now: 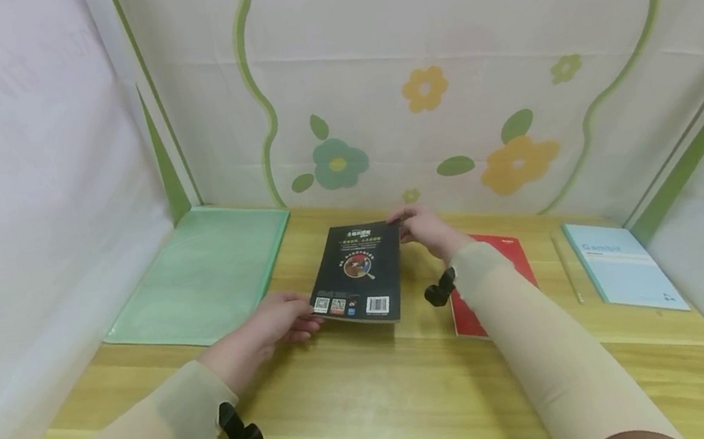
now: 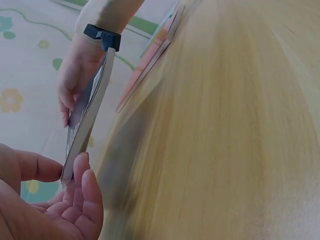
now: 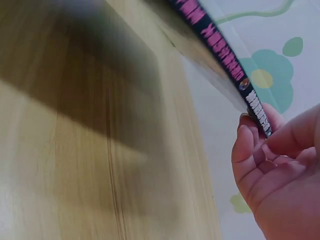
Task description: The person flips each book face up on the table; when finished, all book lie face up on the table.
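A black book with white print, a round picture and a barcode is held above the wooden table. My left hand pinches its near left corner between thumb and fingers. At the far right corner my right hand grips it the same way. In the left wrist view the book's pale page edges show, with a shadow on the wood below. The right wrist view shows the book's dark spine with pink and white lettering, its end pinched by the right hand.
A pale green plastic folder lies at the back left. Partly under my right forearm is a red book. Further right lie a thin pencil and a light blue notebook. Flower-printed cloth walls enclose the table's back and sides.
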{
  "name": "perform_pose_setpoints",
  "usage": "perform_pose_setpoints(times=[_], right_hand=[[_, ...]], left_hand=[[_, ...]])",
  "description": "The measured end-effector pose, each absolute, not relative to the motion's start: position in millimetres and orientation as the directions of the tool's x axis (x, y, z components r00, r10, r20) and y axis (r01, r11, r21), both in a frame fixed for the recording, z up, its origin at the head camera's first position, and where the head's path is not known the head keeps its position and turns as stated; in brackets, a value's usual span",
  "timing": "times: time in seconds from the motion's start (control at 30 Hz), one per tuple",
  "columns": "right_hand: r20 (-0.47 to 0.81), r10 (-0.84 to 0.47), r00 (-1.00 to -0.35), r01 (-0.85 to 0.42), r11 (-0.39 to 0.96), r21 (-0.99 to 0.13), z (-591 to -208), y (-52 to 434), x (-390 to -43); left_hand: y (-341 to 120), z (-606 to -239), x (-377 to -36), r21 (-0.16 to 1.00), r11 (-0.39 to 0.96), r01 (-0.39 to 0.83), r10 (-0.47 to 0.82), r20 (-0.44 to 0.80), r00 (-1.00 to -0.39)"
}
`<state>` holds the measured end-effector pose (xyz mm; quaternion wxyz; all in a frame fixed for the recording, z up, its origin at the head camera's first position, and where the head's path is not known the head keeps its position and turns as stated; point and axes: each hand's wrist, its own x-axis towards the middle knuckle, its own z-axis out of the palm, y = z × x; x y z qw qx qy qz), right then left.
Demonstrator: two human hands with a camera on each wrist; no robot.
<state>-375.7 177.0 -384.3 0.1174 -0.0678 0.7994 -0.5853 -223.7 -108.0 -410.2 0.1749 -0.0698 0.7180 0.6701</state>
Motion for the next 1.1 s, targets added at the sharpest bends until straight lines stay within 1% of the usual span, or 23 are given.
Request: perform_pose_setpoints(times=[0.47, 0.7, 1.1], right_hand=[[-0.041, -0.288, -0.957, -0.047, 0.292, -0.955, -379.4, 181.1, -372.9], [0.001, -0.291, -0.957, -0.069, 0.226, -0.972, -378.7, 181.0, -372.5], [-0.013, -0.296, -0.955, -0.045, 0.189, -0.981, -376.8, 183.6, -373.1]], left_hand=[[-108.5, -407.2, -222.0, 0.94, 0.092, -0.329, 0.133, -0.339, -0.931], [-111.8, -408.4, -223.3, 0.95, 0.05, -0.307, 0.154, -0.311, -0.938], [-109.9, -407.0, -225.8, 0.944, 0.062, -0.324, 0.15, -0.33, -0.932]])
